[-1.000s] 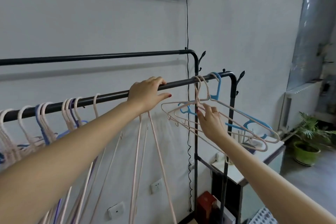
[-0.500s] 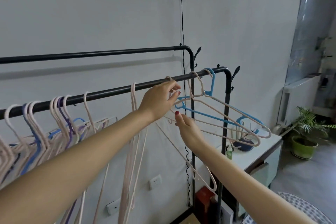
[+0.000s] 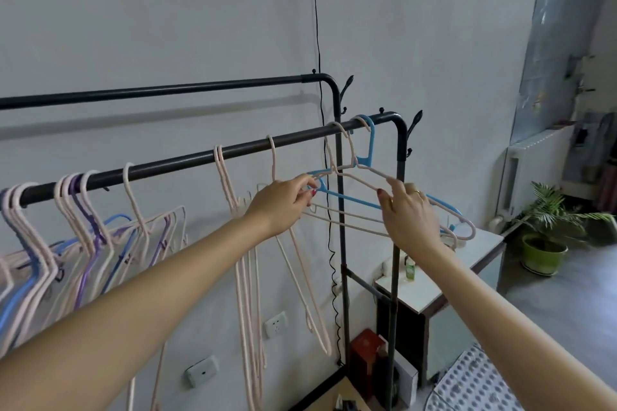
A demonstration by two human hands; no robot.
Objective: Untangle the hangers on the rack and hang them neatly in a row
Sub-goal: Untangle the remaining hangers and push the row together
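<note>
A black rack rail (image 3: 187, 162) runs from lower left to upper right. At its right end a blue hanger (image 3: 366, 147) and pink hangers (image 3: 354, 173) hang tilted and interlocked. My left hand (image 3: 283, 202) pinches the left shoulder end of the tangle, where blue and pink cross. My right hand (image 3: 405, 213) grips the pink hanger's right arm. Two pink hangers (image 3: 230, 197) and a third (image 3: 273, 163) hang singly mid-rail. A bunch of pink, blue and purple hangers (image 3: 83, 210) crowds the left end.
A second, higher rail (image 3: 167, 90) runs behind, close to the wall. The rack's upright post (image 3: 399, 210) stands right of the tangle. Beyond it are a white cabinet top (image 3: 430, 280), a potted plant (image 3: 547, 243) and a black cable (image 3: 317, 43) on the wall.
My left hand has let go of the rail and come down to the tangle's left end. My right hand has shifted right onto the pink hanger's arm. One pink hanger now hangs singly mid-rail.
</note>
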